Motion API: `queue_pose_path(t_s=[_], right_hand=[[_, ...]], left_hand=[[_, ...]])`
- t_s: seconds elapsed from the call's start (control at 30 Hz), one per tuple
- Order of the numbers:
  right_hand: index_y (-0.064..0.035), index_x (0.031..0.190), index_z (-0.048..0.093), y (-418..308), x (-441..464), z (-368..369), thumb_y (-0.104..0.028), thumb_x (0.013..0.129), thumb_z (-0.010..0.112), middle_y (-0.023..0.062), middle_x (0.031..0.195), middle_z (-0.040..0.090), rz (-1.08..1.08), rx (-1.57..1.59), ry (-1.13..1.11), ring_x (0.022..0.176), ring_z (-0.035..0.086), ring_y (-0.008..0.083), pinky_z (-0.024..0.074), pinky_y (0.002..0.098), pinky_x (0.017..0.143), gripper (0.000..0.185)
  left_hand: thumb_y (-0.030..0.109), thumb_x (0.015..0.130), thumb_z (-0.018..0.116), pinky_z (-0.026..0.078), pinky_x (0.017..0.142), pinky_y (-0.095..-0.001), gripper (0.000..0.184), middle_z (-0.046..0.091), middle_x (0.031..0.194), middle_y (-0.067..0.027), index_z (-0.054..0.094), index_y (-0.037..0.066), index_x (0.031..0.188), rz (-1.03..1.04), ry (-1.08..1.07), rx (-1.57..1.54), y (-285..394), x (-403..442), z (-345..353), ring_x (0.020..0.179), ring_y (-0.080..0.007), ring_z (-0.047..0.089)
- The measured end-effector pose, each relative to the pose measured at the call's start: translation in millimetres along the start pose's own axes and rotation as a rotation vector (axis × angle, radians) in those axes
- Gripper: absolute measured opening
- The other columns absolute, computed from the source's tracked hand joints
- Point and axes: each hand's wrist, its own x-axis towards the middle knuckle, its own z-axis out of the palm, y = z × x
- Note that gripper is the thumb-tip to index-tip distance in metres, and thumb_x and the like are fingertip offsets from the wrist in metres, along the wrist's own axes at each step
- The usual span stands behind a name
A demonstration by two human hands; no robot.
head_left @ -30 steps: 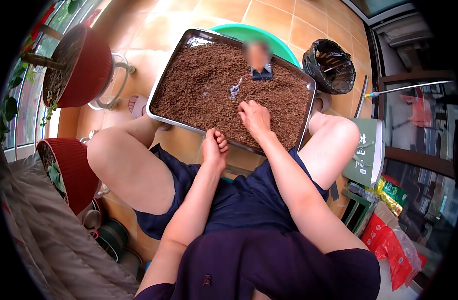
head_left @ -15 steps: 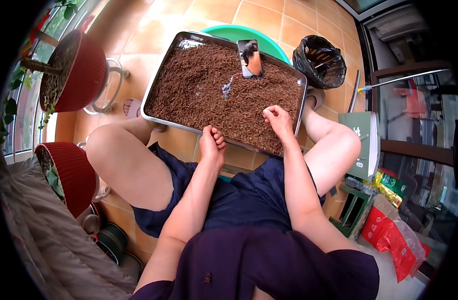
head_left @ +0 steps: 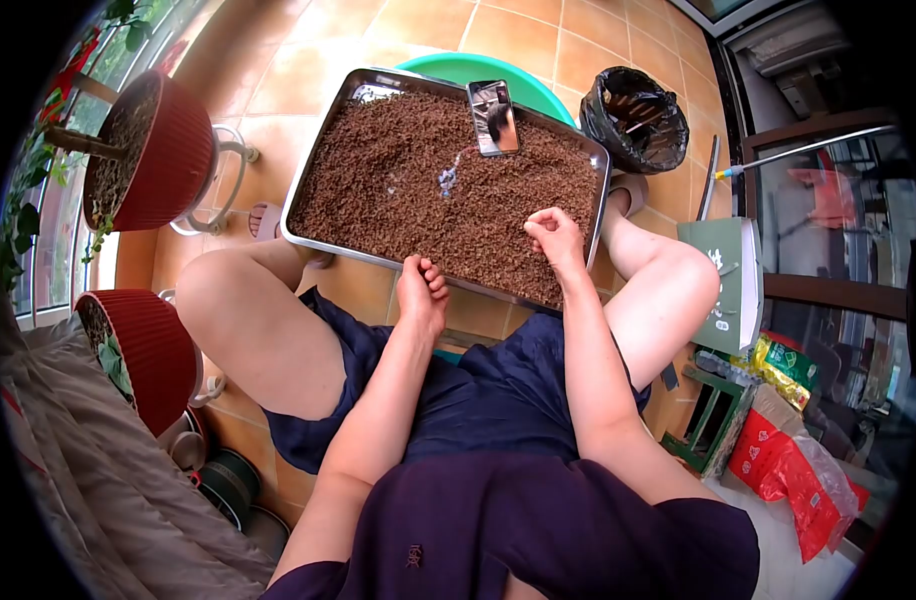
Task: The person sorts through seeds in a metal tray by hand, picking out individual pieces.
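A steel tray [head_left: 297, 205] filled with loose brown granules [head_left: 398, 170] lies in front of my knees. My left hand [head_left: 421, 293] is closed in a loose fist by the tray's near edge, its palm hidden. Over the granules at the right, my right hand [head_left: 557, 240] pinches thumb and fingers together. Whatever either hand may hold is hidden or too small to name. A phone [head_left: 492, 118] with a lit screen rests at the tray's far side. Small whitish bits [head_left: 448, 181] lie on the granules near the middle.
Behind the tray are a green basin [head_left: 488, 70] and a bin lined with a black bag [head_left: 636, 120]. Red pots [head_left: 173, 150] stand at the left. A green box [head_left: 720, 285], a green frame [head_left: 713, 420] and red packaging [head_left: 788, 475] are at the right.
The camera view has shifted slightly, and the picture on the phone screen differs. Both hands keep nearly the same pose and place.
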Motion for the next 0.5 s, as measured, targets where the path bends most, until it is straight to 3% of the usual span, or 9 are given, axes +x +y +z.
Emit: queue_pose_path(t_s=[0.1, 0.13, 0.23, 0.27, 0.37, 0.4, 0.5], right_hand=[[-0.0104, 0.086, 0.068, 0.8, -7.2, 5.3, -0.021, 0.077, 0.081, 0.0011, 0.070, 0.065, -0.181, -0.553, 0.073, 0.063, 0.063, 0.0155, 0.0502, 0.0317, 0.057, 0.020], [-0.0130, 0.085, 0.069, -8.5, -12.1, 9.4, -0.030, 0.075, 0.082, 0.0042, 0.074, 0.067, -0.094, -0.632, 0.024, 0.068, 0.066, 0.0216, 0.0519, 0.0361, 0.063, 0.024], [-0.0123, 0.083, 0.070, -5.4, -18.6, 30.5, -0.037, 0.080, 0.076, 0.0073, 0.081, 0.072, 0.011, -0.842, 0.065, 0.078, 0.069, 0.0283, 0.0535, 0.0422, 0.070, 0.026], [-0.0116, 0.082, 0.070, 7.0, -16.5, 32.7, -0.037, 0.083, 0.073, 0.0087, 0.082, 0.072, -0.077, -0.845, 0.051, 0.079, 0.069, 0.0296, 0.0537, 0.0438, 0.072, 0.025], [-0.0102, 0.084, 0.069, 9.0, -10.5, 36.0, -0.035, 0.085, 0.071, 0.0098, 0.085, 0.072, 0.001, -0.728, -0.015, 0.082, 0.070, 0.0301, 0.0536, 0.0446, 0.073, 0.025], [-0.0079, 0.087, 0.067, 9.5, -6.3, 34.3, -0.026, 0.089, 0.067, 0.0087, 0.084, 0.071, 0.052, -0.635, -0.064, 0.078, 0.071, 0.0239, 0.0547, 0.0395, 0.066, 0.018], [-0.0067, 0.091, 0.065, 8.2, 0.6, 24.1, -0.018, 0.091, 0.064, 0.0054, 0.080, 0.070, 0.168, -0.101, -0.139, 0.072, 0.070, 0.0153, 0.0535, 0.0305, 0.058, 0.011]], left_hand=[[0.030, 0.099, 0.047, 0.027, 0.044, -0.0229, 0.024, 0.038, 0.063, 0.0057, 0.046, 0.018, 0.078, 0.001, -0.002, 0.001, -0.5, 1.0, -0.1, 0.050, -0.0075, 0.032], [0.030, 0.099, 0.047, 0.027, 0.044, -0.0229, 0.024, 0.038, 0.063, 0.0058, 0.046, 0.018, 0.078, 0.003, -0.004, 0.004, -0.6, 0.9, 0.6, 0.050, -0.0074, 0.033], [0.030, 0.099, 0.047, 0.027, 0.044, -0.0229, 0.024, 0.038, 0.064, 0.0058, 0.046, 0.018, 0.079, -0.005, -0.004, 0.018, -1.2, 1.3, 2.2, 0.050, -0.0074, 0.033], [0.030, 0.099, 0.047, 0.027, 0.044, -0.0229, 0.024, 0.038, 0.064, 0.0058, 0.046, 0.018, 0.079, -0.009, -0.003, 0.023, -1.2, 1.1, 2.4, 0.050, -0.0074, 0.033], [0.029, 0.099, 0.046, 0.027, 0.044, -0.0229, 0.024, 0.038, 0.064, 0.0059, 0.046, 0.018, 0.079, -0.016, -0.013, -0.002, 0.1, -0.6, 1.4, 0.050, -0.0073, 0.033], [0.029, 0.099, 0.046, 0.027, 0.044, -0.0229, 0.024, 0.038, 0.063, 0.0059, 0.046, 0.018, 0.079, -0.006, -0.007, 0.001, 1.5, -0.4, 0.6, 0.050, -0.0073, 0.033], [0.029, 0.099, 0.046, 0.027, 0.044, -0.0228, 0.024, 0.038, 0.063, 0.0059, 0.046, 0.018, 0.078, 0.011, 0.008, 0.010, 1.7, 0.8, 1.7, 0.050, -0.0073, 0.033]])
